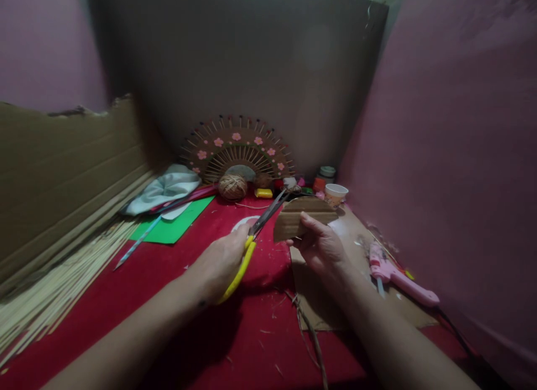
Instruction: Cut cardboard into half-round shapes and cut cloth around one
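My left hand [224,261] is closed round the yellow handles of a pair of scissors [264,216]. The dark blades point up and away, slightly parted, just left of a piece of cardboard. This half-round brown cardboard piece [289,216] is pinched in my right hand [321,247], with the thumb on its near face and the fingers behind it, mostly hidden. Below, a twisted brown cord [312,337] runs over the red tabletop [251,345] toward the front edge.
Beyond stand a decorated stick fan [237,138], a ball of twine [232,187] and a paper cup [335,195]. At right a pink glue gun [398,278] lies on a cardboard sheet [316,309]. Thin sticks [67,278], green paper [180,228] and a pencil [138,242] lie at left.
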The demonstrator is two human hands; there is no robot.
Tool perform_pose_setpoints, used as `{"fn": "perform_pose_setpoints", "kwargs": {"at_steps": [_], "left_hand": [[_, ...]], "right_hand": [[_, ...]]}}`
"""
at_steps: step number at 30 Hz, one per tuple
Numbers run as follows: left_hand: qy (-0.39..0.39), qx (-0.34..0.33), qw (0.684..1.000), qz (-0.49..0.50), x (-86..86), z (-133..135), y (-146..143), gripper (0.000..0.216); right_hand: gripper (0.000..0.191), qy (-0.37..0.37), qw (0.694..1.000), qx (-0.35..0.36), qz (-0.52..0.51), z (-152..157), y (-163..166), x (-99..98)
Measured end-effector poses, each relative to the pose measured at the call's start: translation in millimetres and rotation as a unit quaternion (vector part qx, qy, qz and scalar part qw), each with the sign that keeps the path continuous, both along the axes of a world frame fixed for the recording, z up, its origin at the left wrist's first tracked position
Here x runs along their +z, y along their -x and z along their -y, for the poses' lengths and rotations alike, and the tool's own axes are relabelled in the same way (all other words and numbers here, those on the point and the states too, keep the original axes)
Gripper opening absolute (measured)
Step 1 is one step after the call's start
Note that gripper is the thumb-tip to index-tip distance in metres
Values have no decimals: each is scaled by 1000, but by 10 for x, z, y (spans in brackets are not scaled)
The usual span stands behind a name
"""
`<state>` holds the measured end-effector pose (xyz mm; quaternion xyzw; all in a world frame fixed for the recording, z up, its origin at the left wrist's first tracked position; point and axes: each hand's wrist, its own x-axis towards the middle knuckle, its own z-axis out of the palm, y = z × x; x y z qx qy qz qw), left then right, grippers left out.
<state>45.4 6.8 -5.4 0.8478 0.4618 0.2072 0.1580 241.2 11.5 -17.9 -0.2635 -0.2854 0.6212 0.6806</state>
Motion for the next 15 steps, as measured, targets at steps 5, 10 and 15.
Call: {"fn": "perform_pose_setpoints", "kwargs": {"at_steps": [5, 10, 15], "left_hand": [[12, 15, 999, -38, 11, 46, -44, 52], [17, 32, 997, -70, 17, 59, -72, 50], [17, 40, 994, -101, 40, 68, -88, 50]], "right_hand": [[19, 10, 1000, 3, 13, -8, -8, -31], [20, 19, 1000, 9, 14, -22, -14, -62], [22, 24, 999, 18, 10, -9, -5, -53]]}}
